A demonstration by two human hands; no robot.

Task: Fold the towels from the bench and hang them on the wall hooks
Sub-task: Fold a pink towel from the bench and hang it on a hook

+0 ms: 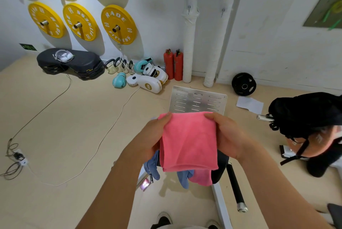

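Note:
A folded pink towel (188, 141) hangs in front of me, held by its top corners. My left hand (153, 134) grips the left edge and my right hand (224, 134) grips the right edge. Below it, on the black bench (220, 169), lie a blue towel (153, 165) and another pink towel (202, 177), mostly hidden behind the held one. Two small wall hooks (189, 7) (223, 10) sit high on the white wrapped pipes ahead; both are bare.
A metal slotted plate (198, 101) lies beyond the bench. Two red fire extinguishers (173, 64), boxing gloves (148, 76) and a black weight plate (244, 84) line the wall. A black bag (305, 113) stands at right. Cables (55, 99) cross the floor at left.

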